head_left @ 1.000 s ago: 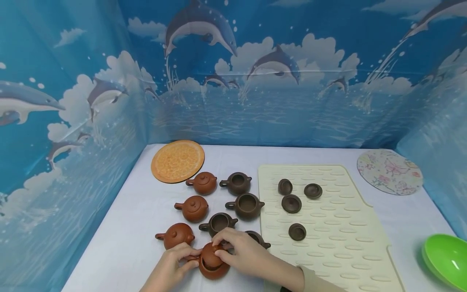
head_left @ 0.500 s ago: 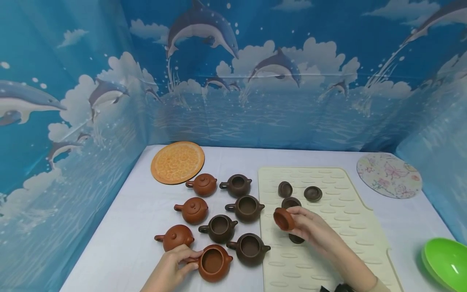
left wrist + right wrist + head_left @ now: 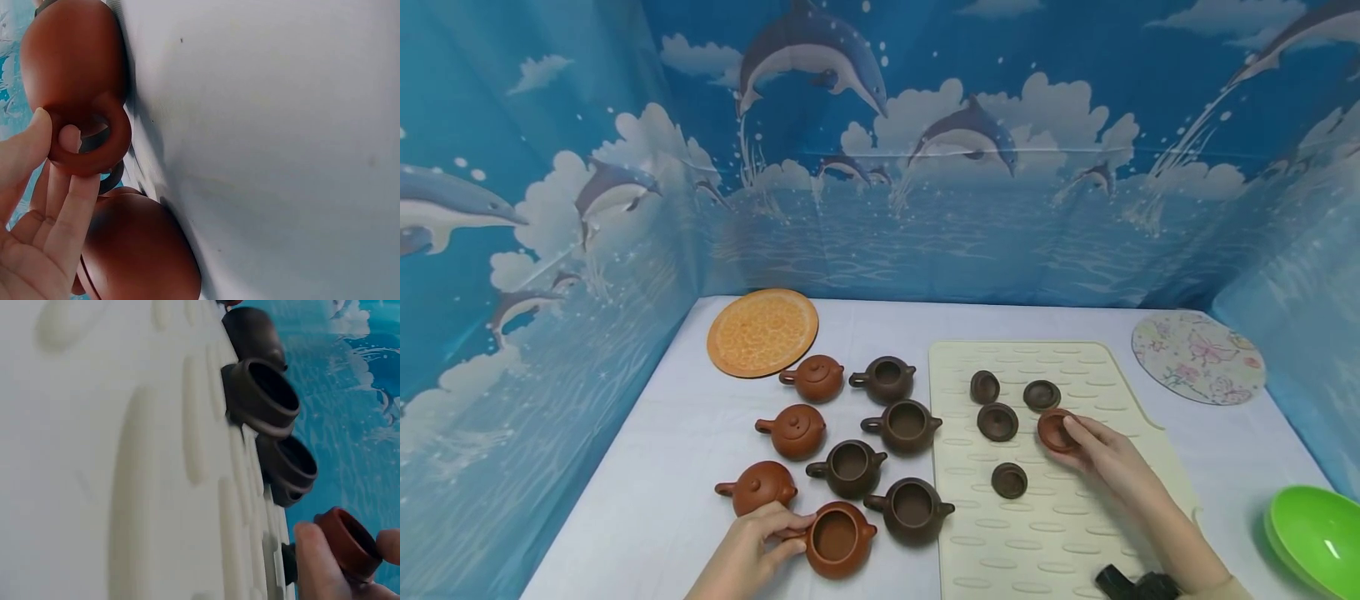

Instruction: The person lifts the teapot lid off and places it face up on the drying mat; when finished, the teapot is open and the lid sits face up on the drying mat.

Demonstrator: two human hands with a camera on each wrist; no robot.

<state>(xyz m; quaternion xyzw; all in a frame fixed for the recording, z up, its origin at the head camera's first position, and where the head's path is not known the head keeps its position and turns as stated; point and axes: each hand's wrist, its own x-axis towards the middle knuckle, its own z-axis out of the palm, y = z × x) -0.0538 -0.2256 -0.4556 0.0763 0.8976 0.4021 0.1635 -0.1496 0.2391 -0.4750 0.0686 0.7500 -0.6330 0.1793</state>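
Observation:
My left hand (image 3: pixel 752 546) pinches the loop handle (image 3: pixel 115 140) of a reddish-brown teapot (image 3: pixel 837 540), which stands lidless on the white cloth. Over the cream mat, my right hand (image 3: pixel 1108 458) holds a reddish-brown teapot lid (image 3: pixel 1057 431) between thumb and fingers, its hollow underside turned up. In the right wrist view that lid (image 3: pixel 350 544) shows its raised inner rim. Several dark brown lids (image 3: pixel 997 422) lie on the mat left of and behind the right hand. Another reddish-brown teapot (image 3: pixel 763 487), with its lid on, stands just behind the left hand.
Lidless dark brown teapots (image 3: pixel 907 427) stand between the lidded reddish ones (image 3: pixel 797 432) and the ridged cream mat (image 3: pixel 1037 550). An orange round placemat (image 3: pixel 763 333) lies at the back left, a floral one (image 3: pixel 1198 357) at the back right. A green bowl (image 3: pixel 1315 537) sits at the right.
The right hand has lifted the reddish lid off the teapot and carried it right over the mat, turning it hollow side up. The left hand stays on the handle.

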